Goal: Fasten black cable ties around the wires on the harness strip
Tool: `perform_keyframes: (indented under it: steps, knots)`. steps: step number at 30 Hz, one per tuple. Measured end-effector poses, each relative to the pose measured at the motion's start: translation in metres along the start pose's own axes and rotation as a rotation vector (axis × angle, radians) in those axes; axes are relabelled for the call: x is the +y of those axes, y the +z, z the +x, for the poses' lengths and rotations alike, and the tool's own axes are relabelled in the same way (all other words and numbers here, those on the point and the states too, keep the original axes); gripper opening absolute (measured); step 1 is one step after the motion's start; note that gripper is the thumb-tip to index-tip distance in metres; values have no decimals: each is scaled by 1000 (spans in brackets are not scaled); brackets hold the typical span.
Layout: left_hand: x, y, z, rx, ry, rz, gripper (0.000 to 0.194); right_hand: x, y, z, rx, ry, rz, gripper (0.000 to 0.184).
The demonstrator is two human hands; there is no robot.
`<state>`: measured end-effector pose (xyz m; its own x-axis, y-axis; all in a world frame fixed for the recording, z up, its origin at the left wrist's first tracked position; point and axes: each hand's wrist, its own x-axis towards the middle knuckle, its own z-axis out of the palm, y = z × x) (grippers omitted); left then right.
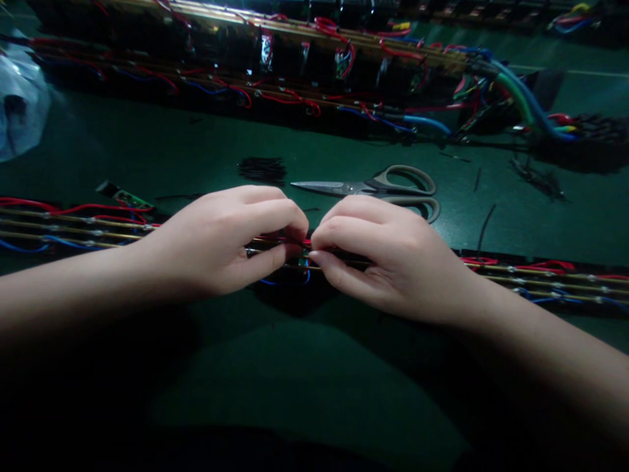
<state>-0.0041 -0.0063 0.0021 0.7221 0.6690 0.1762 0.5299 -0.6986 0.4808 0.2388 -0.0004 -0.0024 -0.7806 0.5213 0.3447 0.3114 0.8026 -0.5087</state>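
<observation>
My left hand [240, 236] and my right hand [378, 252] meet over the middle of a long wired strip [545, 278] that lies across the table. The strip carries brass-coloured rods with red and blue wires. Thumb and fingers of each hand are pinched together at a red wire [307, 243] between the rods. What exactly sits in the fingertips is too small to make out. A blue wire [308, 272] loops just below them. Behind the hands lie scissors [363, 188] with dark handles, their blades pointing left, and a small bundle of black cable ties [262, 170].
Larger wired assemblies [221, 59] with red and blue wires run along the back. A thick blue and green cable [521, 98] bends at the right. Black scraps [538, 178] lie on the green tabletop [314, 380]. A clear plastic bag [22, 98] stands at the far left, a small circuit board [125, 195] nearer.
</observation>
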Motion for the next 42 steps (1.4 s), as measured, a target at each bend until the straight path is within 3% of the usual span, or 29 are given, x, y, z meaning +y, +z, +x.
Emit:
perform_keyframes:
  steps: [31,35,42]
  knots:
    - [0,-1,1,-37,-40,20,23,0,-1,1,-57,89,17,20]
    - [1,-1,1,-76,-80,20,25,0,-1,1,-62,90,13,19]
    - [0,-1,0,-47,-21,25,21,-1,0,1,-39,32,-25,23]
